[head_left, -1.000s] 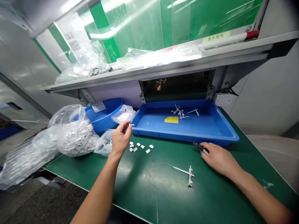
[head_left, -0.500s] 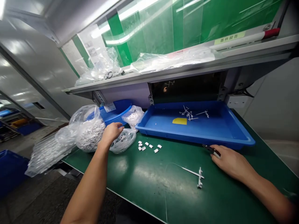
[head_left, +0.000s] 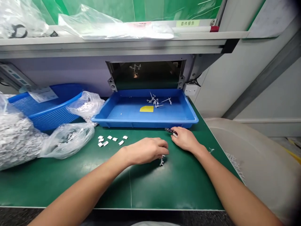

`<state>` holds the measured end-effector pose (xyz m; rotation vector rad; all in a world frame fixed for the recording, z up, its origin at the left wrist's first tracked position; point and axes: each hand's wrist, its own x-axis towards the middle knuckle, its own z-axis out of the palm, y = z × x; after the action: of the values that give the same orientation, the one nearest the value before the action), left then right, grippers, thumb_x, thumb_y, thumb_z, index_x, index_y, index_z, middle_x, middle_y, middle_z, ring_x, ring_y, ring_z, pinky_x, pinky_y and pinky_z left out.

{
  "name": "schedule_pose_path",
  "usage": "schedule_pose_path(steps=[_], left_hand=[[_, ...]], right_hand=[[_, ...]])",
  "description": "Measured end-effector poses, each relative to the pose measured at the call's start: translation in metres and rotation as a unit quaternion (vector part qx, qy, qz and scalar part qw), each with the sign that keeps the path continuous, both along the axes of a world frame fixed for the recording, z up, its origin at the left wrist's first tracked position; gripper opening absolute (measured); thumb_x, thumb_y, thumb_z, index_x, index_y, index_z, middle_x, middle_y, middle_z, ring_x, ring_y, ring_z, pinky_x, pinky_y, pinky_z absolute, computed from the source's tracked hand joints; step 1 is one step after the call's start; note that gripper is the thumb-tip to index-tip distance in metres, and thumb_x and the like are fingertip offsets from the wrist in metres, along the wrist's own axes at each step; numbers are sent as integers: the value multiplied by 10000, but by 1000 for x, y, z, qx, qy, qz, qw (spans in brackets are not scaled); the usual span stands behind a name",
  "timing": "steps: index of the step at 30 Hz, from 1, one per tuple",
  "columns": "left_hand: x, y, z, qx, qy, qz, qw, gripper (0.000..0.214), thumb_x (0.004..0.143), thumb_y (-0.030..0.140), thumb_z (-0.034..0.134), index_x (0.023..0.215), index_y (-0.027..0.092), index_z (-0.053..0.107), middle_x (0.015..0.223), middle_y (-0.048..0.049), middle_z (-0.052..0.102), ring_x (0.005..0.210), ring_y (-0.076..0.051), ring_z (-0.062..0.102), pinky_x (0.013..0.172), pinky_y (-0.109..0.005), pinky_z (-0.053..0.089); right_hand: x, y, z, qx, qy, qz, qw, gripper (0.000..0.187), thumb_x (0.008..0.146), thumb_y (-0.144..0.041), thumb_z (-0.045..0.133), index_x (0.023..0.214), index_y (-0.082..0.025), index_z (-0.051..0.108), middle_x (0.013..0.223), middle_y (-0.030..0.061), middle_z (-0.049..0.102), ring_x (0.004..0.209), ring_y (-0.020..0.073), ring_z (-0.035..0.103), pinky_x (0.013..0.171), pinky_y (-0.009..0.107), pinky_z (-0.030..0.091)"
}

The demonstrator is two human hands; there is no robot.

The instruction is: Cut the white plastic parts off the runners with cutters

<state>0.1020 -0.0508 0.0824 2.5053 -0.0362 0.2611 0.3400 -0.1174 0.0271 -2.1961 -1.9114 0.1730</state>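
My left hand (head_left: 151, 150) is over the green table, its fingers curled and closed on a white plastic sprue (head_left: 161, 161). The knobby end of the sprue shows below the fingertips; its long stem is hidden by the hand. My right hand (head_left: 184, 138) rests on the table in front of the blue tray, wrapped round a small pair of nippers (head_left: 171, 131) with dark jaws pointing left. Several small white plastic parts (head_left: 115, 139) lie loose left of my hands.
The shallow blue tray (head_left: 113, 120) holds more sprues (head_left: 154, 99) and a yellow piece (head_left: 146, 109). At left are a bag of small dark and light parts (head_left: 68, 141), a large bag of white pieces (head_left: 18, 141) and a blue basket (head_left: 56, 114). A pale bin (head_left: 218, 131) stands right.
The view has turned right. My left hand has moved from the bags at left to the sprue on the table and closed on it. The right hand still holds the nippers by the tray.
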Motion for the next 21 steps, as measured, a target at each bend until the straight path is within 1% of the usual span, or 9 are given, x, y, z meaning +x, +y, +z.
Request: schedule_pose_path(steps=[2,4,5,6,9,10,12,16,21], left_hand=[[7,4,-10,-109,-16,22,994,155,881,168,609,939,225,741,978,-89,681,916,-223,633,838,-291,487],[13,7,-22,-258,-54,108,958,108,872,229,645,908,208,745,897,-86,684,853,-207,644,801,-274,509],[16,8,-29,-342,-80,165,922,112,861,264,666,910,194,738,888,-86,684,836,-205,647,767,-271,524],[20,10,-36,-428,-110,217,870,140,845,295,690,910,177,728,889,-88,684,825,-203,650,729,-267,537],[29,13,-54,-626,-189,306,692,241,778,329,772,895,131,698,868,-76,667,776,-163,639,635,-219,548],[31,14,-59,-664,-204,312,648,261,757,319,796,894,121,695,833,-58,651,735,-132,624,606,-188,538],[33,15,-64,-710,-224,310,592,280,733,281,824,910,108,693,759,-20,606,647,-80,579,542,-135,506],[29,12,-65,-751,-238,306,535,240,746,188,812,919,95,676,776,-23,612,640,-77,596,567,-144,543],[28,2,-64,-773,-220,313,507,105,831,110,712,907,83,645,795,-58,635,672,-105,636,594,-174,571]], right_hand=[[0,0,0,11,16,-2,1000,280,843,-279,566,1107,-225,639,992,51,667,908,210,607,753,268,396],[-3,1,1,24,32,-11,999,250,851,-271,547,1074,-219,645,959,44,668,884,198,608,753,263,404],[-5,2,2,34,46,-19,998,242,864,-274,526,1068,-216,642,940,36,668,860,188,610,746,258,412],[-8,2,3,47,73,-28,996,242,880,-281,500,1069,-214,636,917,26,667,826,176,610,733,251,421],[-20,1,8,107,198,-50,973,249,902,-306,459,1070,-215,619,834,-7,656,710,150,596,678,238,440],[-24,0,9,126,226,-48,965,242,893,-304,471,1059,-214,622,818,-10,650,694,149,590,674,240,441],[-31,-2,9,146,223,-22,964,221,864,-277,500,1027,-212,634,822,0,646,710,158,585,693,253,437],[-38,-5,2,105,139,41,984,237,831,-205,505,1022,-227,644,900,21,647,823,185,583,746,272,429],[-40,-5,-3,74,88,48,992,264,818,-174,519,1051,-230,629,929,18,638,884,192,577,809,284,423]])
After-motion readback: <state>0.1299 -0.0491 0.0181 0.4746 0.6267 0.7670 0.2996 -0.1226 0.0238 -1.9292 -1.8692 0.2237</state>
